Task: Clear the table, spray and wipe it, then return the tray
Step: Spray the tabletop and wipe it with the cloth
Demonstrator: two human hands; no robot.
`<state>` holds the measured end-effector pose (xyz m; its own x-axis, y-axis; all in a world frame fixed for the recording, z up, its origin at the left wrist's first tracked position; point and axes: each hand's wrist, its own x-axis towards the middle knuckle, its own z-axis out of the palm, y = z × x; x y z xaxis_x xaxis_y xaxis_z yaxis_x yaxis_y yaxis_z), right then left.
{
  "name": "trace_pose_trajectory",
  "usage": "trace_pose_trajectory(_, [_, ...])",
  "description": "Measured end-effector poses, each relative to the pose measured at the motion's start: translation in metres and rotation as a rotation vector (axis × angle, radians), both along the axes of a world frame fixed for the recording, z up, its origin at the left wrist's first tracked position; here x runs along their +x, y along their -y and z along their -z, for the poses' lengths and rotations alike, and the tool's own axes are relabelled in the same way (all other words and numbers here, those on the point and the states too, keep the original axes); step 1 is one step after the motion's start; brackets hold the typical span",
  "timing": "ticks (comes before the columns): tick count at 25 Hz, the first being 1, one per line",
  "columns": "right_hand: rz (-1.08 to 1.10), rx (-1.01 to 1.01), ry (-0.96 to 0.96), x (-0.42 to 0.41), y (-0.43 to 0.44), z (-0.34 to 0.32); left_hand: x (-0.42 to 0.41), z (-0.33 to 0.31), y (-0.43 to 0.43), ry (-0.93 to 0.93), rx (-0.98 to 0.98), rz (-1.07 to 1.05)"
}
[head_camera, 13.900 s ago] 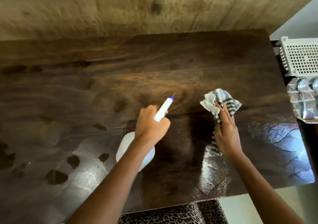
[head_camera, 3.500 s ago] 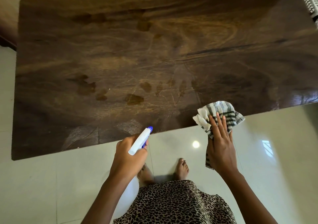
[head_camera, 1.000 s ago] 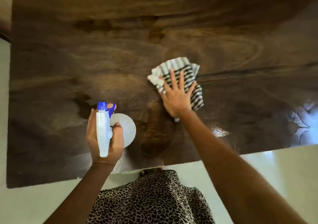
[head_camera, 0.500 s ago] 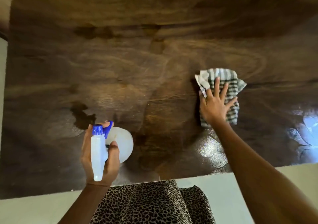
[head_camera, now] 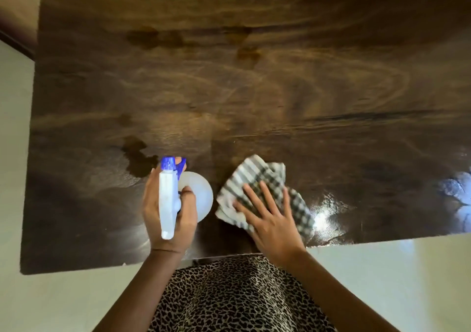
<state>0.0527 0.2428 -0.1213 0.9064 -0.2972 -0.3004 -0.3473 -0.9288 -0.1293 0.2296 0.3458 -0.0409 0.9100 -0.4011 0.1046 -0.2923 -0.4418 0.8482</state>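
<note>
A dark wooden table (head_camera: 254, 81) fills the view, glossy and wet at its near right. My left hand (head_camera: 168, 217) grips a white spray bottle (head_camera: 196, 196) with a blue nozzle, held upright over the table's near edge, nozzle pointing away from me. My right hand (head_camera: 270, 217) lies flat, fingers spread, pressing a crumpled black-and-white striped cloth (head_camera: 257, 183) onto the tabletop just right of the bottle. No tray is in view.
Darker damp blotches (head_camera: 137, 158) mark the wood left of the bottle, and others (head_camera: 153, 37) lie near the far edge. Pale tiled floor (head_camera: 15, 153) borders the table's left and near sides. My leopard-print clothing (head_camera: 229, 296) touches the near edge.
My right hand has swept the cloth from the middle right of the table back toward me and left, ending beside the spray bottle. My left hand has held the bottle steady.
</note>
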Motion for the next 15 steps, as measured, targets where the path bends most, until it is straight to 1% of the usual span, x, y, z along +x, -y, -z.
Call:
trace_pose_trajectory(2, [0.043, -0.022, -0.030, -0.048, 0.001, -0.001, -0.002, -0.004, 0.006, -0.050, -0.082, -0.053])
trace_pose_trajectory(4, [0.194, -0.037, -0.057, -0.054, 0.019, 0.000, -0.003, -0.010, 0.009, -0.086, -0.164, -0.037])
trace_pose_trajectory(6, [0.416, -0.044, -0.032, -0.020, 0.043, 0.002, -0.002, -0.016, 0.008, -0.134, -0.235, -0.016])
trace_pose_trajectory(7, [0.542, -0.013, -0.021, 0.006, 0.052, 0.001, -0.001, -0.019, 0.006, -0.144, -0.251, -0.020])
trace_pose_trajectory(8, [0.638, 0.026, -0.007, 0.031, 0.057, 0.001, 0.000, -0.022, 0.002, -0.144, -0.259, -0.027])
trace_pose_trajectory(9, [0.681, 0.056, 0.011, 0.054, 0.057, 0.000, 0.002, -0.024, -0.001, -0.134, -0.265, -0.035])
trace_pose_trajectory(10, [0.663, 0.062, 0.028, 0.071, 0.051, 0.001, 0.003, -0.024, -0.005, -0.113, -0.267, -0.037])
trace_pose_trajectory(12, [0.507, 0.035, 0.037, 0.077, 0.018, 0.004, 0.005, -0.022, -0.017, -0.050, -0.260, -0.029])
trace_pose_trajectory(14, [0.317, -0.027, 0.044, 0.054, -0.033, 0.007, 0.007, -0.017, -0.029, -0.018, -0.237, -0.030])
trace_pose_trajectory(15, [0.257, -0.032, 0.059, 0.033, -0.058, 0.007, 0.007, -0.014, -0.035, -0.017, -0.224, -0.025])
